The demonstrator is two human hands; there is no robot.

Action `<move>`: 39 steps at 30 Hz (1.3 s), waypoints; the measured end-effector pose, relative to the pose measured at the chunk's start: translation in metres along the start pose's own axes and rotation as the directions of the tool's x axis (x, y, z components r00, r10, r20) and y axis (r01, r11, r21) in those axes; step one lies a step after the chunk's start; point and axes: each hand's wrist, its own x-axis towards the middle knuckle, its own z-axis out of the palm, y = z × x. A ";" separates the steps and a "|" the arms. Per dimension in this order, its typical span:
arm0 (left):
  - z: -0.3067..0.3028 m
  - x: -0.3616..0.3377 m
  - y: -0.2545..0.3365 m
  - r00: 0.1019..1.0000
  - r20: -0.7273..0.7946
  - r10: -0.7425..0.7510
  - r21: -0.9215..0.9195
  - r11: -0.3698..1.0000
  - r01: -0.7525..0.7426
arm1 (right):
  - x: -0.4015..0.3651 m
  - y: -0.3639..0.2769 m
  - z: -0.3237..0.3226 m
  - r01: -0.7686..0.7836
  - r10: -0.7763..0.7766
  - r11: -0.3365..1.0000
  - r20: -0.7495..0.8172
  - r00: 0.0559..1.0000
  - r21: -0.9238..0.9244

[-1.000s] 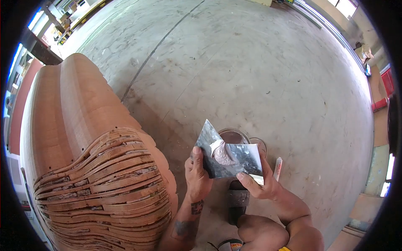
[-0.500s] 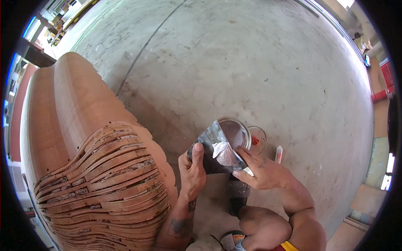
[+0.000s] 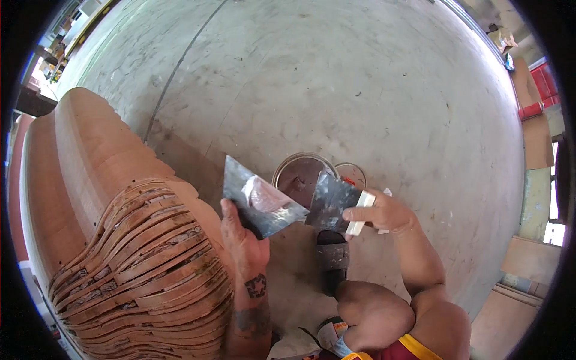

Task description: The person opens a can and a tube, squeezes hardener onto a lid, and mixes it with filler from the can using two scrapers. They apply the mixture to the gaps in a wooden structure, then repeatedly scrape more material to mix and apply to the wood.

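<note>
My left hand grips a smeared flat metal plate, thumb at its near left edge. A mound of pale pinkish putty sits on the plate. In my right hand is a wide putty knife, held by its white handle. Its dark blade carries light smears, and its left edge comes close to the plate's right corner in this view. Behind both tools stands an open round can of putty, partly covered by them.
Left of me is a large curved wooden form with layered, gapped strips. A round lid with something red on it lies beside the can, and a white tube is near my right hand. My sandalled foot is below the knife.
The putty knife has come away from the plate and turned, so its blade now shows fully. My left hand and the plate have shifted left in view. The putty mound looks flatter.
</note>
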 end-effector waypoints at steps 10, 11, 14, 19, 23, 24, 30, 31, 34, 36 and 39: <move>-0.015 -0.011 -0.011 0.993 -0.037 -0.115 0.013 0.993 0.116 | 0.011 0.024 -0.028 0.358 -0.329 0.926 -0.204 0.922 0.121; -0.020 -0.012 -0.012 0.993 -0.008 -0.114 0.017 0.993 0.114 | 0.016 0.030 -0.033 0.484 -0.471 0.875 -0.188 0.862 0.023; -0.021 -0.017 -0.012 0.989 -0.056 -0.136 0.006 0.991 0.137 | 0.000 0.000 -0.013 0.658 -0.830 0.472 -0.045 0.555 -0.587; -0.020 -0.020 -0.013 0.984 -0.098 -0.150 0.016 0.988 0.152 | 0.001 -0.003 0.008 0.591 -0.921 0.242 0.009 0.389 -0.769; -0.021 -0.019 -0.012 0.986 -0.066 -0.153 0.012 0.988 0.154 | -0.004 0.001 0.003 0.492 -0.859 0.293 0.001 0.513 -0.820; -0.021 -0.018 -0.012 0.985 -0.074 -0.158 0.003 0.987 0.159 | -0.003 0.001 0.005 0.455 -0.876 0.241 0.009 0.482 -0.858; -0.029 -0.018 -0.016 0.982 -0.091 -0.168 -0.019 0.986 0.167 | 0.008 -0.001 0.009 0.449 -0.920 0.263 -0.082 0.383 -0.854; -0.032 -0.017 -0.018 0.981 -0.096 -0.168 -0.022 0.986 0.167 | 0.004 -0.003 0.005 0.421 -0.881 0.335 -0.121 0.458 -0.843; -0.034 -0.018 -0.017 0.979 -0.113 -0.169 -0.026 0.986 0.167 | 0.001 0.008 -0.008 0.420 -0.605 0.730 -0.225 0.764 -0.539; -0.034 -0.017 -0.016 0.978 -0.119 -0.169 -0.039 0.985 0.165 | -0.001 0.002 0.000 0.366 -0.492 0.813 -0.199 0.847 -0.452; -0.036 -0.015 -0.015 0.979 -0.105 -0.172 -0.054 0.984 0.167 | -0.003 -0.014 0.021 0.431 -0.509 0.777 -0.056 0.859 -0.459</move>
